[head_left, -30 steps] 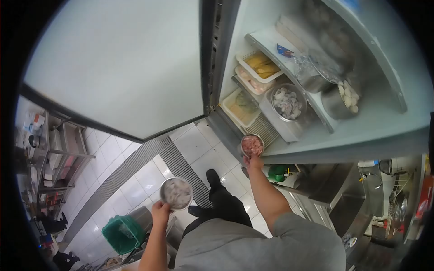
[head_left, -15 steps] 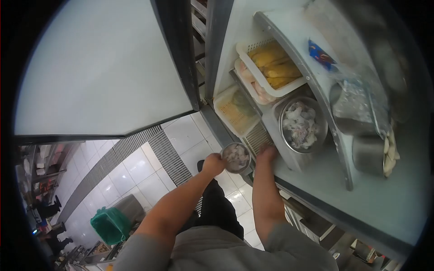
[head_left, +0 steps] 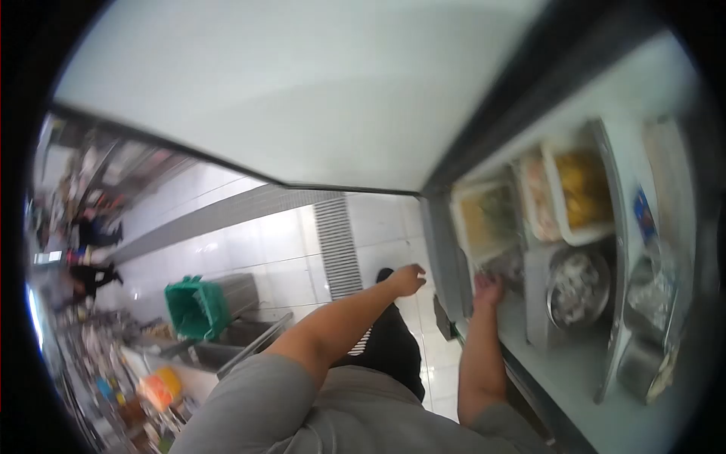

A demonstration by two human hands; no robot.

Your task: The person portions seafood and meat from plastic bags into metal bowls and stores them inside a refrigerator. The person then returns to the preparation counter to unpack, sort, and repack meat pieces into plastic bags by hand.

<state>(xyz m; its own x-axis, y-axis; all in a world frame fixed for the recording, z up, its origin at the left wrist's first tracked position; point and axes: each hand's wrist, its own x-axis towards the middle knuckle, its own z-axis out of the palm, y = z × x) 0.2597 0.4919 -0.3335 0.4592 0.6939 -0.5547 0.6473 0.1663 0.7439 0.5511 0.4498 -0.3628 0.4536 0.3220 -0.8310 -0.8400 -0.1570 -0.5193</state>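
The left hand [head_left: 408, 281] is now released, its bowl gone from the grasp. A blurred container, apparently a bowl [head_left: 507, 265], sits inside the refrigerator [head_left: 446, 253] beside the right hand [head_left: 488, 290]; that hand's grip is indeterminate.

Setting: a commercial kitchen. Evidence: a tall refrigerator stands open, its door [head_left: 280, 83] swung wide, with food in a perforated plastic basket [head_left: 563, 200] and a round metal bowl [head_left: 578, 289] on its shelves. White tiled floor [head_left: 283, 246], crossed by a slotted drain grate [head_left: 338, 246] (two runs, meeting near the door). Crowded metal racks [head_left: 94, 178] at far left; people beside them.
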